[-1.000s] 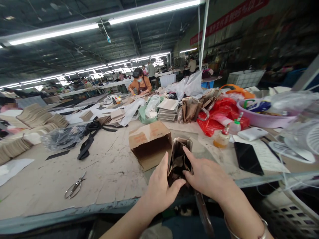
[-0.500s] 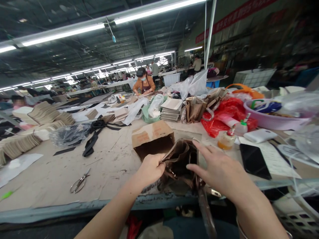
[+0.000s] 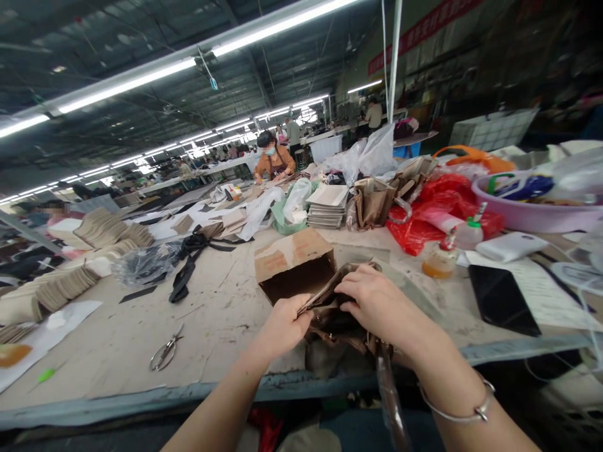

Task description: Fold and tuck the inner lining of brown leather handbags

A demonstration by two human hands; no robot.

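A brown handbag (image 3: 336,328) is held at the table's front edge, its mouth facing up and its plastic-wrapped strap (image 3: 390,395) hanging below the edge. My left hand (image 3: 286,321) pinches the bag's left rim between thumb and fingers. Over the opening, my right hand (image 3: 372,301) has its fingers bent and closed at the upper right part of the bag; what exactly the fingertips grip is partly hidden. Just behind the bag lies a cardboard box (image 3: 294,257) with its open side facing me. The bag's inside is mostly dark and covered by my right hand.
Scissors (image 3: 166,351) lie left on the table (image 3: 217,333). A phone (image 3: 503,300) and a glue bottle (image 3: 440,258) are to the right, near a red plastic bag (image 3: 447,204) and a purple basin (image 3: 541,210). Stacked panels (image 3: 327,206) stand behind. A co-worker (image 3: 274,158) sits across.
My right hand has moved left from the bag's right rim, and its spread fingers have bent together over the opening. My left hand keeps its hold. The view has shifted slightly.
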